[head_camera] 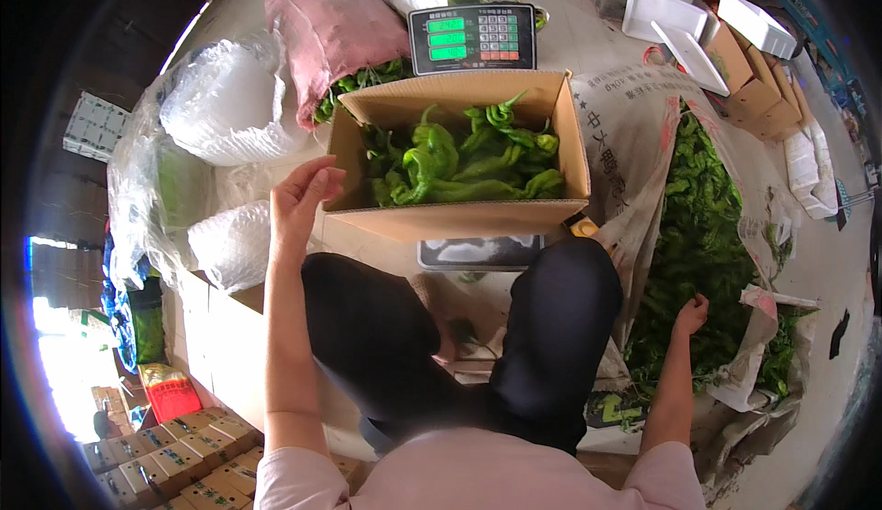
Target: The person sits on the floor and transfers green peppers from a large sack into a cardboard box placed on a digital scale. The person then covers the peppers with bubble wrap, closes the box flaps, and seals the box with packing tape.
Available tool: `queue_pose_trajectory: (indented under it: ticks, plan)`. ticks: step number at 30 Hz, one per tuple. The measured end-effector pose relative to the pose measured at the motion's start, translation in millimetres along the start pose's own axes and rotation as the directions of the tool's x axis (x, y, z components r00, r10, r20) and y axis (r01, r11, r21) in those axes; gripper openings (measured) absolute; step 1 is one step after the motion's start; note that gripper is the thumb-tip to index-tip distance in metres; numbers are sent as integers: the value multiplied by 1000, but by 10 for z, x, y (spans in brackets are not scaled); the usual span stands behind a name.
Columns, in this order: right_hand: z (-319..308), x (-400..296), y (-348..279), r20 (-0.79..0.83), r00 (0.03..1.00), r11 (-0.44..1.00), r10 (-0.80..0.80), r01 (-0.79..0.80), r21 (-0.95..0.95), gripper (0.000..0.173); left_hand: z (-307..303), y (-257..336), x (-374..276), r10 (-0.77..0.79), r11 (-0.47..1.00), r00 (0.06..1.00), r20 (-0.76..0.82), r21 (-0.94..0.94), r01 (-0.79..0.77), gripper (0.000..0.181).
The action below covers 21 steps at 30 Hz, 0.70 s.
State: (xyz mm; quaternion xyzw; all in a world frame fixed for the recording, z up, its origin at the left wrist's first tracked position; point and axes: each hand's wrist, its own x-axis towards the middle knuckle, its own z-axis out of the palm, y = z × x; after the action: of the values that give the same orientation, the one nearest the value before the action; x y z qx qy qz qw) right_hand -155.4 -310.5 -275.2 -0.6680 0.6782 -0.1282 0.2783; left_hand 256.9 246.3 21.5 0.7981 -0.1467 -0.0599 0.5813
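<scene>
An open cardboard box (448,220) stands in front of my knees, filled partway with long green peppers (441,155). Beneath its near side shows the dark platform of a scale (480,253). Beside the box's left wall is my left hand (303,186), its fingers loosely bent and nothing visible in it. Whether its fingertips touch the cardboard is unclear. Over to the right, my right hand (691,315) reaches over a split woven sack (613,158) holding many more green peppers (696,248). Its fingers are curled, and I cannot see whether they hold a pepper.
Behind the box stands the scale's lit display and keypad (473,38). A pink mesh sack (331,34) and clear plastic bags with white foam netting (227,110) lie left. White foam trays (665,14) are at upper right. Flat printed cartons (172,462) fill the lower left.
</scene>
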Motion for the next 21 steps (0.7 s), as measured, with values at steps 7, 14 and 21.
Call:
queue_pose_trajectory:
  ticks: [7, 14, 21]
  plan:
    - [-116, -131, -230, 205, 903, 886, -378, 417, -203, 50, 411, 91, 201, -79, 993, 969, 234, 109, 55, 34]
    - [3, -301, -664, 182, 979, 944, -93, 144, -295, 34, 871, -283, 497, 189, 721, 864, 466, 532, -445, 61]
    - [-320, 20, 134, 173, 971, 945, -167, 107, 309, 33, 599, 235, 679, 23, 997, 962, 272, 67, -42, 30]
